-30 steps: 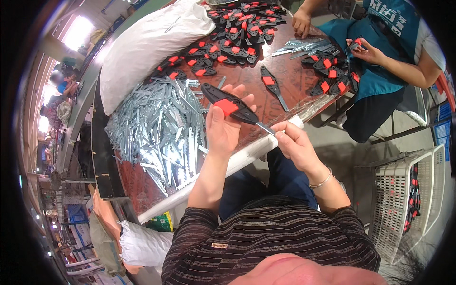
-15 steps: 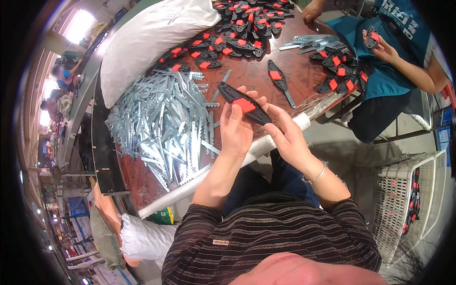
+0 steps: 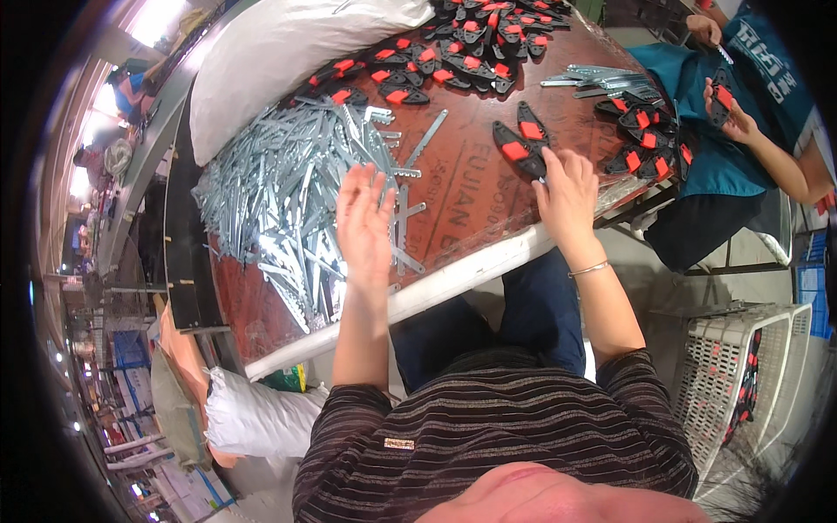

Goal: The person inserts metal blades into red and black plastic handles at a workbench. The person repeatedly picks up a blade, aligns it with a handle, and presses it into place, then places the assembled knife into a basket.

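My left hand (image 3: 364,218), fingers apart and holding nothing, is over the near right side of a heap of silvery metal strips (image 3: 296,192), some with notched ends. Farther right, my right hand (image 3: 571,193) has its bent fingers at the near ends of two spindle-shaped black plastic pieces with red centres. The left black piece (image 3: 506,138) and the right black piece (image 3: 524,113) lie side by side on the reddish-brown table (image 3: 462,205). A small metal end shows by my right fingertips, which partly hide the pieces' ends.
Many similar black-and-red pieces (image 3: 475,61) are piled at the back beside a large white sack (image 3: 288,70). On the right, another pile (image 3: 645,139) lies near more strips (image 3: 610,83). A co-worker's hand (image 3: 741,122) holds one piece. White crates (image 3: 724,375) stand lower right.
The black piece I held in both hands is now on the table beside the other one. My left hand has moved left to the strips, my right hand to the right. The co-worker has raised a strip.
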`<state>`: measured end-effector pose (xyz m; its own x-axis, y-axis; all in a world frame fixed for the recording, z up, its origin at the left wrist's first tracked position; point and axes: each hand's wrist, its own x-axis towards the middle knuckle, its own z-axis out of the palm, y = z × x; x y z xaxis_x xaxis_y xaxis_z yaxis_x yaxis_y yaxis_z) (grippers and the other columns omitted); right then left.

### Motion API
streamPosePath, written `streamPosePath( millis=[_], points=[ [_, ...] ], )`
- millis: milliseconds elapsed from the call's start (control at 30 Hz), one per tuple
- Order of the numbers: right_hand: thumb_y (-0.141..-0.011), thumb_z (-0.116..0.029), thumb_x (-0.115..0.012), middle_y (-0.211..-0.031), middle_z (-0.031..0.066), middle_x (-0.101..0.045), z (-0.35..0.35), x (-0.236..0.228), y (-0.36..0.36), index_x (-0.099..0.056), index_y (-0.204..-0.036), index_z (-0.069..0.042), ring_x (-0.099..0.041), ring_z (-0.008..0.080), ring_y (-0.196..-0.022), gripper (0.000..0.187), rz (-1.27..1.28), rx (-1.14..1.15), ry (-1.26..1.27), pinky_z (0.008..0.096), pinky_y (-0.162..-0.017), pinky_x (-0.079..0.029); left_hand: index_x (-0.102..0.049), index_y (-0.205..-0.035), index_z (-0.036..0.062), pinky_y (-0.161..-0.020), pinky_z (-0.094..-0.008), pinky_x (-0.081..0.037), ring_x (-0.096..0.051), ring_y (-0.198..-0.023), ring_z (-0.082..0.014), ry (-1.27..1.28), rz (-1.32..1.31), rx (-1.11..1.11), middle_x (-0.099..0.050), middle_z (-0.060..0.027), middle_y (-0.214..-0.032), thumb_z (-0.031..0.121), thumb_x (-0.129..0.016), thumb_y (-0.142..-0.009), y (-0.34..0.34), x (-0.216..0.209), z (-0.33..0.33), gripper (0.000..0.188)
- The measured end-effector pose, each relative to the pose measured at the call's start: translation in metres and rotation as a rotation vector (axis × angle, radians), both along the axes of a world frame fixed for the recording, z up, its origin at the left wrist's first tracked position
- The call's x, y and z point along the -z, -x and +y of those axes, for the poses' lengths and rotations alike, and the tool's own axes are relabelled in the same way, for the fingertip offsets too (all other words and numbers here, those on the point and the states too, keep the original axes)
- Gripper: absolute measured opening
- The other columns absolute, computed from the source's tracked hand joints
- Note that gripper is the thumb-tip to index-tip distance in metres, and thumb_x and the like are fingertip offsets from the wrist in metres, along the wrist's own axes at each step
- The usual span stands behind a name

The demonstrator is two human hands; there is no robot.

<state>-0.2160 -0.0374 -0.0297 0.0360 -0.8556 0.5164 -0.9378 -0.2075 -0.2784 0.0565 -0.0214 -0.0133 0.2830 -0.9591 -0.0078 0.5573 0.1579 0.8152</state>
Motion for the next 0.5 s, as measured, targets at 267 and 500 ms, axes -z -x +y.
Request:
streamPosePath(
  millis=[267, 500],
  points=[
    [-0.071, -0.016, -0.070, -0.088, 0.0073, -0.060, -0.007, 0.006, -0.096, -0.061, -0.092, -0.007, -0.057, 0.0288, -0.087, 0.025, -0.125, -0.557, -0.093, 0.0401, -0.073, -0.047, -0.052, -0.117, 0.0055, -0.089, -0.0322, -0.044, -0.052, -0.105, -0.0158, 0.004, -0.140, -0.174, -0.054, -0.0049, -0.115, 0.001, -0.050, -0.090, -0.042, -0.010, 0.002, 0.027],
    [-0.077, -0.014, -0.056, -0.096, 0.0048, -0.057, -0.011, 0.020, -0.150, -0.060, -0.087, -0.008, -0.051, 0.0234, -0.102, 0.013, 0.041, -0.632, -0.037, 0.0350, -0.079, -0.042, -0.049, -0.122, 0.0021, -0.092, -0.0336, -0.044, -0.050, -0.112, -0.0184, -0.080, -0.429, 0.062, -0.050, -0.0086, -0.125, 0.004, -0.056, -0.088, -0.025, -0.003, -0.063, 0.035]
  ],
)
